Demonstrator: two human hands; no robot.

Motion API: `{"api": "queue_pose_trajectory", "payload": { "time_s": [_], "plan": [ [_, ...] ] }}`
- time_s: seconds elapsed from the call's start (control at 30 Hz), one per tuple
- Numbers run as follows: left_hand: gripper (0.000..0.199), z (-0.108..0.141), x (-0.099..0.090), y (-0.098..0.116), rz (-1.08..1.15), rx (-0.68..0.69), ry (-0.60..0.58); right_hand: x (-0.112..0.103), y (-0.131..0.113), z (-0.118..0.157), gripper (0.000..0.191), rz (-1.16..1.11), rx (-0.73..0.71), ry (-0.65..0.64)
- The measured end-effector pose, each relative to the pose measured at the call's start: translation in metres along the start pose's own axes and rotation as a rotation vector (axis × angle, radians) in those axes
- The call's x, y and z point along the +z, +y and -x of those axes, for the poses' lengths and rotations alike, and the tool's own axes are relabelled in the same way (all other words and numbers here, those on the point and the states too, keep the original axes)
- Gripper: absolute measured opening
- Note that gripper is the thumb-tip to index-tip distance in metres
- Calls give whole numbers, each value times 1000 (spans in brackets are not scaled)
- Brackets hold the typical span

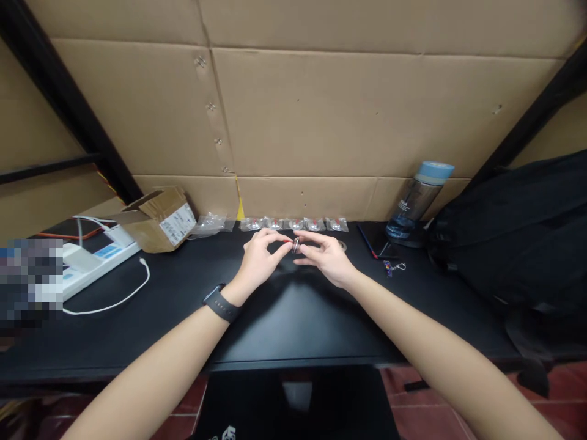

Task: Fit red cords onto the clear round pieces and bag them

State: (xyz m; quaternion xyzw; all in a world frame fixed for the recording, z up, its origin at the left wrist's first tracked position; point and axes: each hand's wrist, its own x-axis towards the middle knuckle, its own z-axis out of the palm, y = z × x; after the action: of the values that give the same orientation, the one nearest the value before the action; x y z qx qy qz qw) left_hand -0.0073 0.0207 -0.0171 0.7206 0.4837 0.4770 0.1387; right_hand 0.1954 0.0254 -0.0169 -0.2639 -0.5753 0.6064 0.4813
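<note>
We log a small metal disc [296, 246] at the centre of the frame, held above the black table [293, 318] between both hands. The left hand [266, 249] is closed in a pinch, thumb and forefinger on the red piece [287, 241] at the disc's left side. The right hand [331, 256] grips the disc from the other side, thumb and fingers curved about its edge; exact fingertip contact is too small for us to resolve.

Handling, by our estimate: the disc looks light and stiff, with a smooth, shiny face that may slip under dry fingers. We would take hold by the rim, thumb opposite forefinger, and press gently. The red piece seems thinner and perhaps softer; we cannot tell its material, so we judge a light pinch safer than a hard pull.

Surroundings: just beyond the hands, five clear packets [295, 224] lie in a row along the cardboard wall [321, 116], each showing something silvery and red. We note crumpled plastic [211, 225] to their left, then an open cardboard box [158, 220] at centre left. Right of centre we record a phone [376, 242], a keyring [391, 267] just below it, and a blue-lidded bottle [413, 201] standing near the dark bag [509, 232].
</note>
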Motion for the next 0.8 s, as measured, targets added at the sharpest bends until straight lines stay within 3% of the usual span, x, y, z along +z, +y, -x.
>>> {"api": "queue_pose_trajectory", "payload": {
  "time_s": [0.17, 0.33, 0.43, 0.6, 0.7, 0.8],
  "plan": [
    [20, 1, -3, 8, -75, -2, -10, 2, -3, 1, 47, -223, 157, 56],
    [25, -8, -12, 4, -264, -11, -38, 0, -11, -2, 48, -305, 190, 130],
    [22, -22, -38, -22, -472, -50, 50, -2, -13, -4, 47, -307, 195, 154],
    [30, -39, -101, -90, -667, -219, 254, -7, -9, -6, 45, -293, 204, 168],
    [32, -37, -119, -116, -733, -280, 206, -8, -6, -6, 45, -297, 203, 174],
    [32, -33, -119, -126, -779, -292, 145, -7, -7, -6, 45, -313, 205, 185]
  ]
}}
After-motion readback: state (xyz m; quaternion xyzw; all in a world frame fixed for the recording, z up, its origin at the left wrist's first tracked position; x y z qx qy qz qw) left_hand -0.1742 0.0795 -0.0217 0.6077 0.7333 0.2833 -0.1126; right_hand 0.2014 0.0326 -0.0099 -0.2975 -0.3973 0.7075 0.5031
